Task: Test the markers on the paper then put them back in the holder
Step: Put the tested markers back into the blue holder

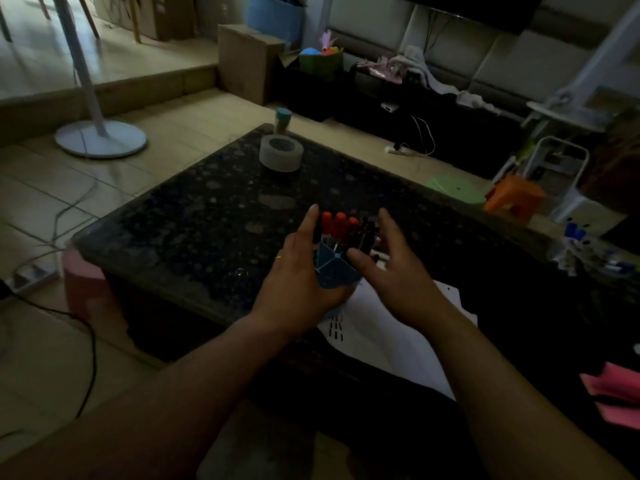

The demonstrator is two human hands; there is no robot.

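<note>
A blue holder [335,268] with white lines stands on the dark stone table [194,216], near its front edge. Several markers [341,227] with red and dark caps stick up out of it. My left hand [304,271] lies against the holder's left side, index finger straight up along the markers, palm cupped around the base. My right hand [391,265] hovers just right of the holder with fingers spread, the thumb close to its rim; whether it touches is unclear. A white sheet of paper [388,337] with short dark marks lies under and behind my right hand.
A grey tape roll [281,153] and a small jar with a blue lid [282,120] stand at the table's far end. Loose markers [585,251] lie at the right. A pink cloth [616,393] is lower right; a fan base [100,138] and cables are on the floor left.
</note>
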